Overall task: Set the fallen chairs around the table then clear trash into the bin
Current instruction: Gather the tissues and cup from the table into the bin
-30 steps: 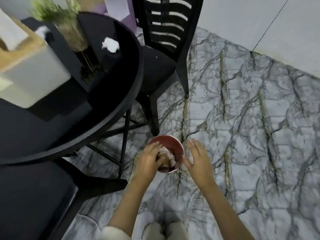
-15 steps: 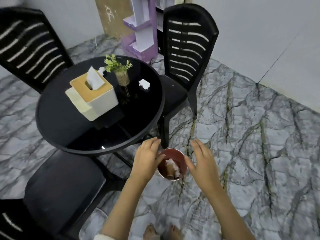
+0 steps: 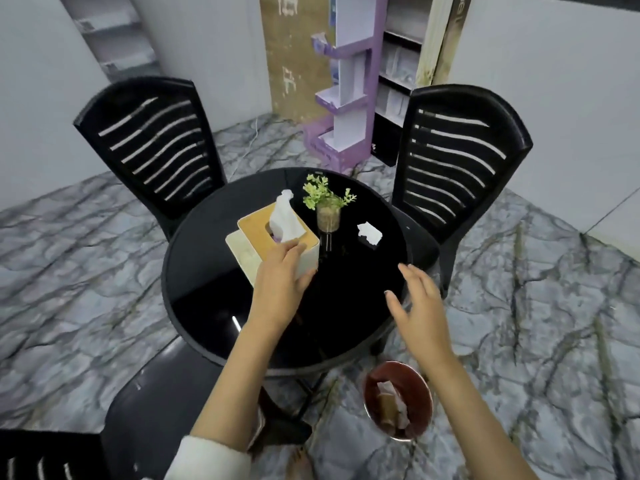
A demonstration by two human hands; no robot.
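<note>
Neither hand grips anything: the left hand [image 3: 281,278] hovers loose-fingered at the cream tissue box with wooden lid [image 3: 277,249], the right hand [image 3: 417,301] spread empty above the round black glass table [image 3: 214,303]. 1 crumpled white paper scrap [image 3: 370,233] lies beside the small potted green plant [image 3: 327,206]; a careless reach could topple it. The red metal bin [image 3: 398,400] sits on the floor below.

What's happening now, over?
Both hands empty, open above table. Crumpled tissue left to bin. Nothing blocking.
</note>
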